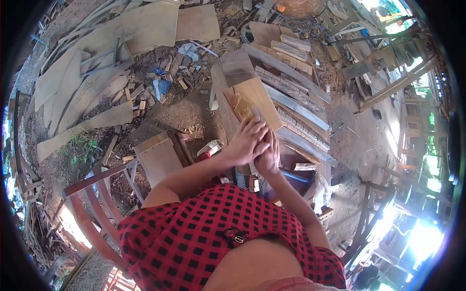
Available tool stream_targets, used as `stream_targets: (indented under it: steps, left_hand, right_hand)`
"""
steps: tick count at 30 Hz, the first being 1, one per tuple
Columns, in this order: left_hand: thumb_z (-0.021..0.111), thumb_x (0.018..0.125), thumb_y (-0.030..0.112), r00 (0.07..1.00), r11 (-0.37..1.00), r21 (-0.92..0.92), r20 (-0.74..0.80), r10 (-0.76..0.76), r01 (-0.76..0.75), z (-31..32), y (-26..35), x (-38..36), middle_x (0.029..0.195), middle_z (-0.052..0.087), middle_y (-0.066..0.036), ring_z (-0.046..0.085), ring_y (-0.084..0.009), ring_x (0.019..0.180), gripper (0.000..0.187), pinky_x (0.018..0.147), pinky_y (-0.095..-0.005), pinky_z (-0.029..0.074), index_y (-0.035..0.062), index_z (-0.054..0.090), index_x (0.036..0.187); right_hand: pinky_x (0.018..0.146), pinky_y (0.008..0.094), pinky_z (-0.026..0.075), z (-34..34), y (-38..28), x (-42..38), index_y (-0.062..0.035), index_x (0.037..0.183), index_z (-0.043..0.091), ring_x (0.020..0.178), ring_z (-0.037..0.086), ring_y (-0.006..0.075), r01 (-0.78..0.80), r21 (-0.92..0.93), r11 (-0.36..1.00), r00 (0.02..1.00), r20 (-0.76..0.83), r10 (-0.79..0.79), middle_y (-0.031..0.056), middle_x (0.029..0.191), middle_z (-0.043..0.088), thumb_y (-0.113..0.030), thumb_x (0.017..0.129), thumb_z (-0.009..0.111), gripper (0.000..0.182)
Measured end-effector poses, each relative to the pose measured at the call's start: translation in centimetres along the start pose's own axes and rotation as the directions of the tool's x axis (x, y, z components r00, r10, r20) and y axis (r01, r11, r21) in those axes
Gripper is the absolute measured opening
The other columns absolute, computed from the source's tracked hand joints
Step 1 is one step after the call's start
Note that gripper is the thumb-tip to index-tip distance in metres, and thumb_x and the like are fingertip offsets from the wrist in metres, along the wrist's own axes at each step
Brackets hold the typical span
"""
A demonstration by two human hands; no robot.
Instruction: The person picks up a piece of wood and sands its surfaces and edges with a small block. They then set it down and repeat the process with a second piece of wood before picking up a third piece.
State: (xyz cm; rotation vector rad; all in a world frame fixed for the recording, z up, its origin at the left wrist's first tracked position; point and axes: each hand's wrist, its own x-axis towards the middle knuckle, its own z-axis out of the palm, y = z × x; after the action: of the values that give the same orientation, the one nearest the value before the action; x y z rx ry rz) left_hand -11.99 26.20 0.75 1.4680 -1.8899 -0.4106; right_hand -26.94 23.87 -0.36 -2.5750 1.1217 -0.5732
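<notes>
Both of my hands are together over a light wooden board (264, 94) that lies on a plank bench (235, 68). My left hand (248, 140) is partly on top of my right hand (268, 154), with its fingers bent. What either hand holds is too small or hidden to name. Just beyond the fingertips, a yellowish-brown, shiny patch or lump (246, 110) shows on the board's near left part; I cannot make out what it is.
Long planks (296, 109) lie side by side right of the board. A wooden box (162, 160) and a red-brown chair (97, 199) stand at the left. Large sheets (141, 29) and wood scraps cover the ground beyond. A white and red object (209, 149) is near my left forearm.
</notes>
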Motion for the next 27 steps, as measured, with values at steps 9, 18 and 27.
stream_targets:
  steps: [9, 18, 27]
  left_hand:
    - [0.05, 0.095, 0.041, 0.991, 1.0, 0.006, -0.136, -0.02, 0.021, -2.0, -6.0, 3.1, 0.135, 0.052, -0.015, 0.04, -0.0332, 0.135, 0.05, 0.116, -0.052, 0.021, 0.0037, 0.056, 0.128]
    - [0.049, 0.096, 0.036, 0.978, 0.996, 0.087, -0.207, -0.001, 0.019, -3.1, -10.0, 7.4, 0.132, 0.054, -0.019, 0.042, -0.0375, 0.132, 0.044, 0.115, -0.0508, 0.024, 0.003, 0.058, 0.123]
    - [0.05, 0.096, 0.036, 0.998, 1.0, 0.003, -0.06, 0.003, -0.003, 1.4, 0.9, 0.0, 0.138, 0.049, -0.018, 0.036, -0.0363, 0.137, 0.05, 0.116, -0.0551, 0.019, 0.0001, 0.054, 0.131]
  right_hand:
    - [0.114, 0.0503, 0.027, 2.0, -0.8, 7.4, -0.0015, 0.14, 0.042, 0.139, 0.029, 0.042, -0.034, -0.035, 0.999, 0.996, 0.079, 0.036, 0.025, 0.147, 0.034, -0.02, 0.085, 0.059, 0.06]
    - [0.114, 0.0479, 0.028, 3.4, -0.6, 13.6, 0.0004, 0.145, 0.034, 0.139, 0.031, 0.0386, -0.089, -0.013, 0.996, 0.994, 0.06, 0.09, 0.0239, 0.15, 0.032, -0.028, 0.09, 0.055, 0.065]
    - [0.114, 0.0493, 0.028, -0.4, 0.5, -0.6, 0.002, 0.142, 0.038, 0.138, 0.031, 0.0411, -0.041, -0.052, 0.998, 0.999, 0.009, 0.041, 0.0235, 0.148, 0.034, -0.015, 0.089, 0.053, 0.058]
